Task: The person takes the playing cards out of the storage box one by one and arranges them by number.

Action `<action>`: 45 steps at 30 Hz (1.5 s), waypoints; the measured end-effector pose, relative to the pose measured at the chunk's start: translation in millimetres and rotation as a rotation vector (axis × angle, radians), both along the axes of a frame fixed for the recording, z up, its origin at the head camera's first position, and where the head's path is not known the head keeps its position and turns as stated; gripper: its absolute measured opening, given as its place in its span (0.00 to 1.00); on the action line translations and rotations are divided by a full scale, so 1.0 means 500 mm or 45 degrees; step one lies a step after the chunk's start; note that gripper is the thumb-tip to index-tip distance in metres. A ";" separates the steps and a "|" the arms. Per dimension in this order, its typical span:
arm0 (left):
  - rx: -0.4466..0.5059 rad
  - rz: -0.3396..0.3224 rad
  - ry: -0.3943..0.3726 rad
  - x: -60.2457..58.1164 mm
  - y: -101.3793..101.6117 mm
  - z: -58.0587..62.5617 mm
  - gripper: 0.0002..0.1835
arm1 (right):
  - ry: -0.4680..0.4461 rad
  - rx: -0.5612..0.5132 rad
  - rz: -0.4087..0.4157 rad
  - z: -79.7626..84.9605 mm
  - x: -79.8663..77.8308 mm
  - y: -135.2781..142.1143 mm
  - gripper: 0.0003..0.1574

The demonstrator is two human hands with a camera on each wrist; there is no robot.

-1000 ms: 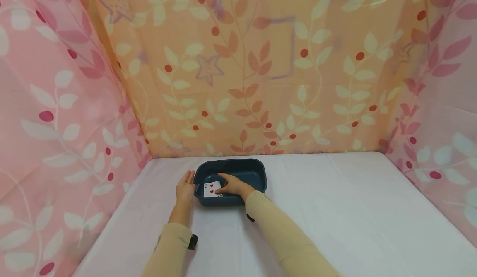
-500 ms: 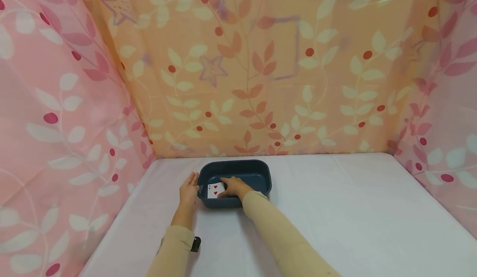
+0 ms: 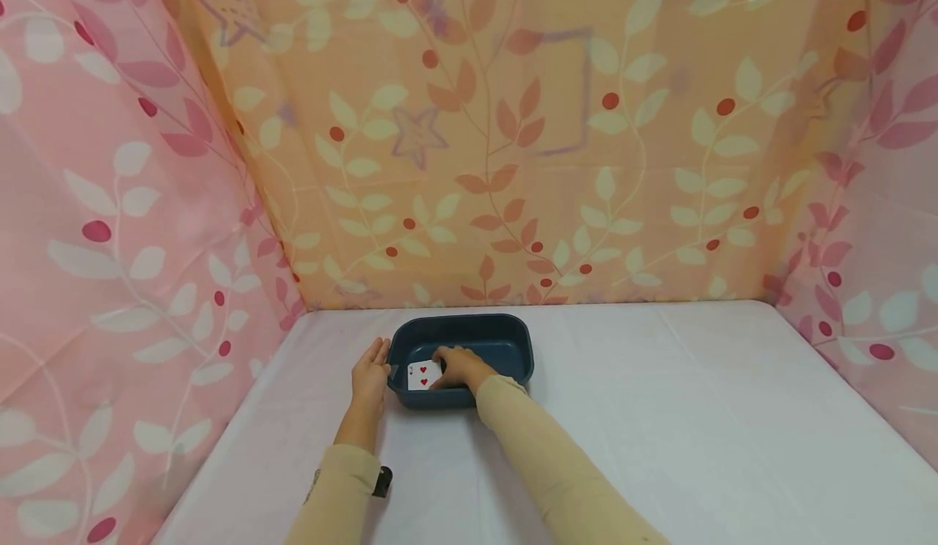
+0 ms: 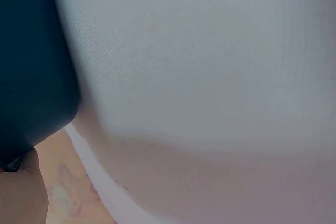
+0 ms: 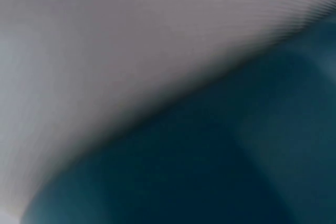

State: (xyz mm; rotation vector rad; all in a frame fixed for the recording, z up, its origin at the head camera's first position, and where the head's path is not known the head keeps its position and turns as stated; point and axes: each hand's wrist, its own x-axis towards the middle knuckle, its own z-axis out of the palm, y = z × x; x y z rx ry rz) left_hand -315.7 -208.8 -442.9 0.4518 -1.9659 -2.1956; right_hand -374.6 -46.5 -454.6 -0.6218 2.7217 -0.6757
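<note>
A dark blue plastic basin (image 3: pixel 458 399) sits near the back of the white table in the head view. Inside its left half lies a white playing card (image 3: pixel 418 376) with red hearts; whether more cards lie beneath it cannot be seen. My right hand (image 3: pixel 463 366) reaches over the front rim and grips the card by its right side, thumb in front and fingers behind. At the basin's left end, my left hand (image 3: pixel 370 374) holds the rim with the thumb, the other fingers lying along the outside. The left wrist view shows part of this hand (image 4: pixel 21 192) against the basin corner (image 4: pixel 37 77).
White cloth covers the table (image 3: pixel 681 415). An orange patterned curtain (image 3: pixel 484 121) hangs behind it, with pink ones at the left (image 3: pixel 146 284) and right (image 3: pixel 887 235). The right wrist view holds only blurred basin wall (image 5: pixel 184 171) and cloth (image 5: pixel 94 51).
My right fingers have drawn in a little closer around the card's right side. The basin and left hand stay together; the whole head view has shifted slightly.
</note>
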 end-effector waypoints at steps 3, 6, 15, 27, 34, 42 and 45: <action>-0.003 -0.002 -0.002 0.001 0.001 0.000 0.33 | -0.008 -0.013 -0.003 0.001 0.001 0.003 0.38; -0.006 -0.006 0.003 0.001 0.001 -0.001 0.33 | -0.020 -0.023 0.000 0.002 0.002 0.005 0.36; 0.001 -0.006 0.018 0.002 0.004 -0.002 0.34 | 0.000 -0.015 -0.018 0.004 0.008 0.005 0.38; -0.002 0.006 -0.013 0.012 0.018 0.003 0.33 | 0.046 0.096 -0.088 -0.006 0.003 -0.012 0.43; 0.016 0.070 0.037 0.010 0.027 0.003 0.32 | 0.032 -0.217 -0.009 -0.011 -0.006 -0.017 0.38; 0.020 0.144 0.030 0.005 0.027 0.001 0.32 | -0.096 -0.715 0.018 0.010 -0.004 -0.012 0.28; 0.021 0.148 0.009 0.002 0.024 0.005 0.32 | -0.158 -0.837 -0.033 0.024 -0.008 -0.003 0.30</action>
